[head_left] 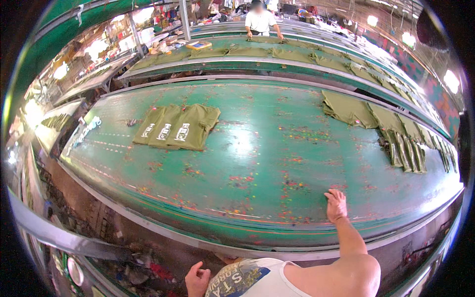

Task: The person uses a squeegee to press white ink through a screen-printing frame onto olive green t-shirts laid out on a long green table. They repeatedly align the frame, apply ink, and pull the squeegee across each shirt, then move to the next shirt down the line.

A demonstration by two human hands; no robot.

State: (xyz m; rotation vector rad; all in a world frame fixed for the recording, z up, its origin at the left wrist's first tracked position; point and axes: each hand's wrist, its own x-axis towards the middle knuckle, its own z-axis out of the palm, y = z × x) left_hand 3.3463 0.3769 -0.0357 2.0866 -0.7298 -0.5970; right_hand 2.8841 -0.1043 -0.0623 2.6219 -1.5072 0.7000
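Observation:
My right hand [337, 205] rests on the near right part of a long green table [257, 128], its fingers spread and nothing in them. Beside my body, below the table's near edge, my left hand [198, 280] hangs with loosely bent fingers and looks bare. On the table's left half lies an overlapping row of olive-green garments [198, 129], with white prints showing. More olive garments [349, 110] lie flat toward the far right edge, next to a folded, overlapping row of them [406, 152]. Both hands are apart from all the garments.
Colourful specks dot the tabletop, and a crumpled whitish cloth [87, 129] lies at its left end. Beyond runs a parallel table [222, 60] with olive garments and a yellow-framed item [199, 45]. Another person [260, 22] stands behind it, hands on a garment. A metal rail [64, 237] crosses at lower left.

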